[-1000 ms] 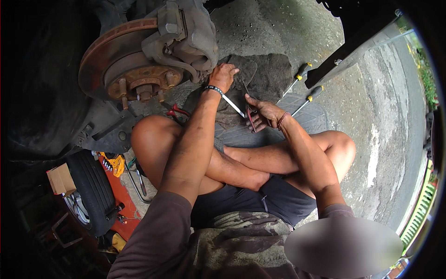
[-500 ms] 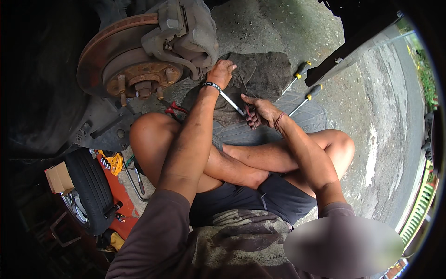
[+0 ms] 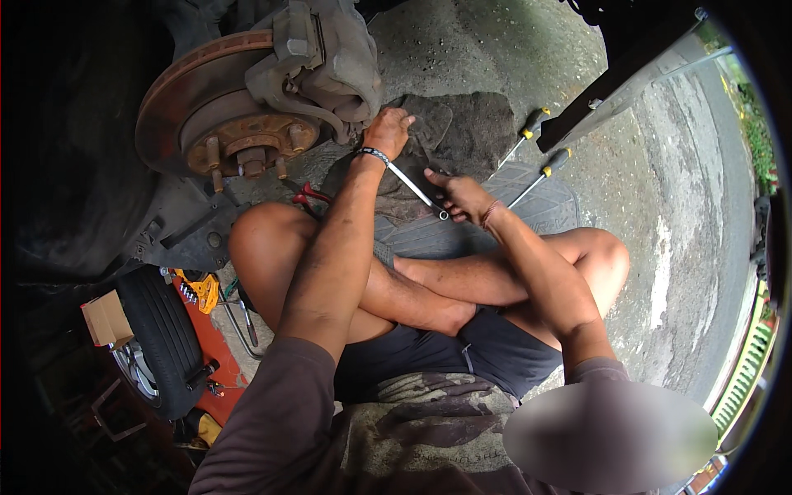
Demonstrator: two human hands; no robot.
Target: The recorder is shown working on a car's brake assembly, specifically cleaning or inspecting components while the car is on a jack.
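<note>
My left hand (image 3: 388, 134) is beside the lower right edge of the brake caliper (image 3: 334, 70), fingers curled round something that I cannot make out. A silver wrench (image 3: 417, 188) slants out from under my left wrist, its upper end hidden. Its ring end (image 3: 444, 216) lies in plain view by the fingertips of my right hand (image 3: 464, 198). That hand is open, thumb stretched out, fingers loosely bent beside the wrench. The rusty brake disc (image 3: 194, 87) and its studded hub (image 3: 247, 148) stand left of my hands.
A dark cloth (image 3: 474, 128) lies under and beyond my hands, on a grey mat (image 3: 528, 206). Two yellow-and-black screwdrivers (image 3: 535, 124) rest at right. Red-handled pliers (image 3: 312, 195) are by my left knee. A wheel (image 3: 161, 338) and an orange tool case (image 3: 206, 293) are lower left.
My right hand has loosened from the wrench's lower end, whose ring now shows. That end has shifted slightly down and right. My left hand stays at the caliper.
</note>
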